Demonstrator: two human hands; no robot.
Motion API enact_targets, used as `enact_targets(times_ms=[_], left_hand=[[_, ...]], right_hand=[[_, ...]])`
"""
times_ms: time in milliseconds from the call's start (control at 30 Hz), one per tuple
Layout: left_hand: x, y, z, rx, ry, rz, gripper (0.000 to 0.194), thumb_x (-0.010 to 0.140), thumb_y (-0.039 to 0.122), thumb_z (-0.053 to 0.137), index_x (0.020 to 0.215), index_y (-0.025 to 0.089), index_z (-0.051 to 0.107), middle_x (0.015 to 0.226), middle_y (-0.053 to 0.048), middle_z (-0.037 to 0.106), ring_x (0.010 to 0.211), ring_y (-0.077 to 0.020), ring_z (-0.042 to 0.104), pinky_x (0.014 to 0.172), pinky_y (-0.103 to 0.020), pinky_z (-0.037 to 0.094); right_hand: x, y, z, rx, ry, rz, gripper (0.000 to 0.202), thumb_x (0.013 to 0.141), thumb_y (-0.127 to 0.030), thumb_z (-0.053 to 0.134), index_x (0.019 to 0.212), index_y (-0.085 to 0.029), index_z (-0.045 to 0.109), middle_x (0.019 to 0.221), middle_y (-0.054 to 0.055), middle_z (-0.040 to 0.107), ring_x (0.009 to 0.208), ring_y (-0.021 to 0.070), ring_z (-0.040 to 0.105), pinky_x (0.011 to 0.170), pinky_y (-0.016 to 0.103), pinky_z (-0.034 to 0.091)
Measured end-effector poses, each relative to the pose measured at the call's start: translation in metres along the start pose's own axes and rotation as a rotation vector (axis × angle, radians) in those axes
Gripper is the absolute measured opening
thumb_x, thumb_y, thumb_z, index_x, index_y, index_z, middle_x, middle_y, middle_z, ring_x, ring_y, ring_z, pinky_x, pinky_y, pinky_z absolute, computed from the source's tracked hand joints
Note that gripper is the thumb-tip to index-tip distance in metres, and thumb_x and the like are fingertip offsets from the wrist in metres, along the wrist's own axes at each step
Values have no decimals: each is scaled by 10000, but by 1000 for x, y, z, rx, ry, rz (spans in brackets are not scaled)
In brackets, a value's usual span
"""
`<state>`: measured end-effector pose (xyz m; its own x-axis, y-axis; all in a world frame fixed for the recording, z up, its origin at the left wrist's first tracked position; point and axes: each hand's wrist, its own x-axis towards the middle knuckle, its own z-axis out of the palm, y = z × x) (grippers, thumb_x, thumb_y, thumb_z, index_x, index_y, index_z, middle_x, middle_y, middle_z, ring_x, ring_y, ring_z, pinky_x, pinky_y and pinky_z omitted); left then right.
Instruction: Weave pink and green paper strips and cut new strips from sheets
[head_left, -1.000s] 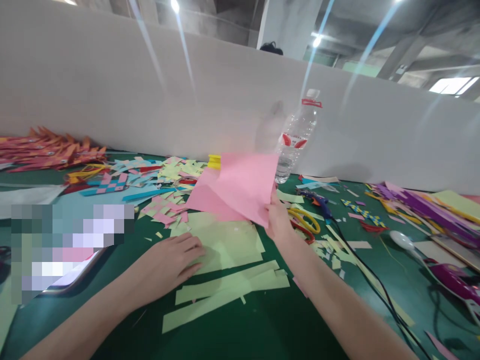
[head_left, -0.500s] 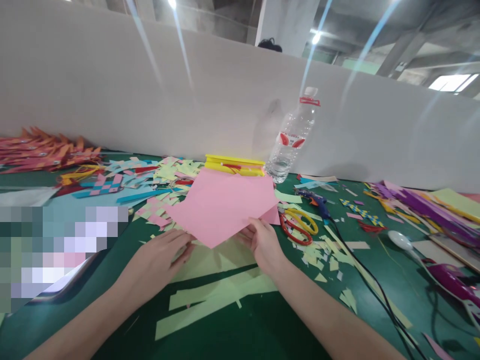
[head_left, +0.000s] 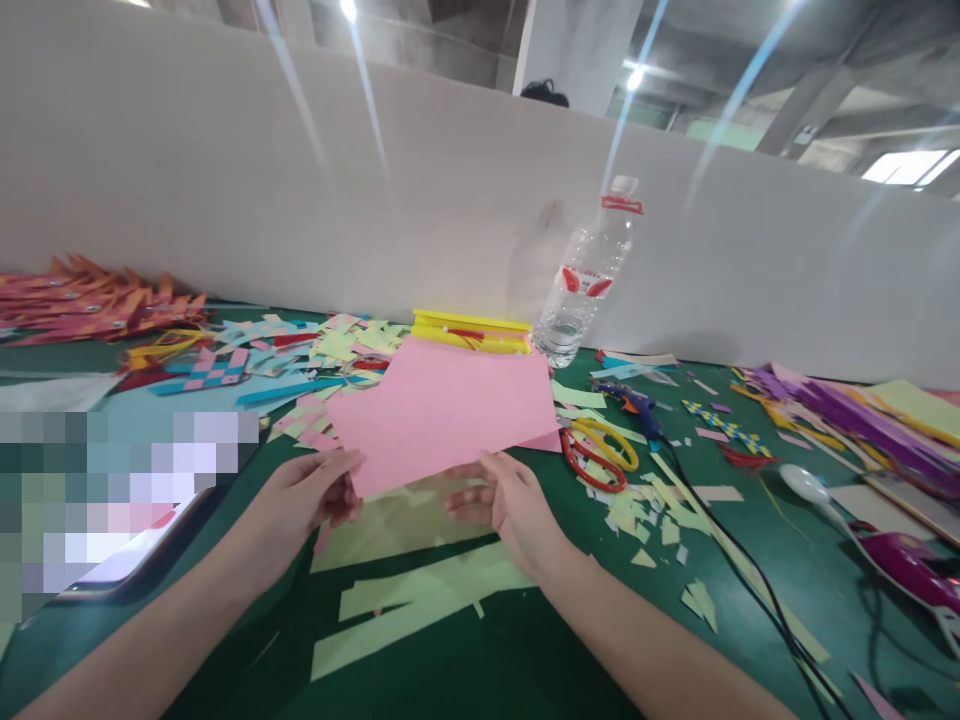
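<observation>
A sheet of pink paper (head_left: 450, 410) lies over other pink paper in the middle of the green table. My left hand (head_left: 311, 490) pinches its near left corner between thumb and fingers. At its near edge, right of centre, is my right hand (head_left: 514, 500), with fingers spread beneath the edge and no firm grip on it. Under the hands lies a pale green sheet (head_left: 405, 525), and nearer to me are pale green strips (head_left: 420, 585). Scissors with red and yellow handles (head_left: 600, 450) rest just right of the pink paper.
Behind the paper are a yellow holder (head_left: 469, 330) and a tilted plastic bottle (head_left: 581, 280) against the white partition (head_left: 375, 200). A glue gun (head_left: 634, 405) with a black cable lies to the right, near paper scraps. A purple tool (head_left: 907, 565) is at far right, orange folded pieces (head_left: 97, 300) at far left.
My left hand has moved left and now grips the sheet's corner. The pink sheet has turned, its near corner shifting left. My right hand has slid slightly and its fingers have spread.
</observation>
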<state>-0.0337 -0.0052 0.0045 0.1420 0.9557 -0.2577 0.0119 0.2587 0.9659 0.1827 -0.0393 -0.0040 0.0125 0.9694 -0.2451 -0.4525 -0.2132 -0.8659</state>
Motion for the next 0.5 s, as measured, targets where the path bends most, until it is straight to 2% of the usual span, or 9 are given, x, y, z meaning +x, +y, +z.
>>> enact_targets(times_ms=[67, 200, 300, 433, 500], left_hand=[[-2, 1, -2, -74, -6, -1, 304, 671, 404, 750, 634, 172, 557, 546, 38, 539, 491, -106, 525, 472, -206, 427], [-5, 2, -4, -157, -10, 2, 257, 642, 363, 740, 586, 176, 572, 503, 45, 515, 434, -101, 486, 419, -211, 415], [-6, 4, -4, -144, -39, -12, 249, 661, 362, 676, 528, 189, 556, 454, 40, 500, 385, -109, 456, 364, -224, 374], [-8, 9, 0, 63, -225, 25, 359, 754, 427, 481, 497, 187, 553, 429, -18, 539, 406, -141, 491, 383, -242, 386], [-9, 11, 4, 281, -222, 133, 411, 771, 430, 356, 539, 181, 586, 448, -55, 581, 407, -180, 541, 357, -260, 385]], right_hand=[[6, 0, -5, 26, 101, -71, 267, 715, -402, 681, 820, -189, 559, 811, 28, 698, 622, 191, 692, 572, 326, 571], [16, -1, -17, 35, 267, -261, 326, 710, -297, 666, 1013, -232, 565, 1041, 29, 693, 939, 223, 677, 682, 335, 590], [18, -2, -27, -51, 354, -310, 377, 731, -285, 624, 1100, -235, 565, 1129, 43, 679, 1099, 236, 615, 780, 347, 576], [12, 1, -32, -331, 412, -398, 393, 785, -280, 548, 1172, -206, 547, 1220, 88, 635, 1164, 257, 571, 918, 395, 511], [6, 1, -29, -477, 395, -442, 412, 827, -285, 499, 1226, -185, 520, 1265, 121, 601, 1188, 264, 552, 972, 401, 473]])
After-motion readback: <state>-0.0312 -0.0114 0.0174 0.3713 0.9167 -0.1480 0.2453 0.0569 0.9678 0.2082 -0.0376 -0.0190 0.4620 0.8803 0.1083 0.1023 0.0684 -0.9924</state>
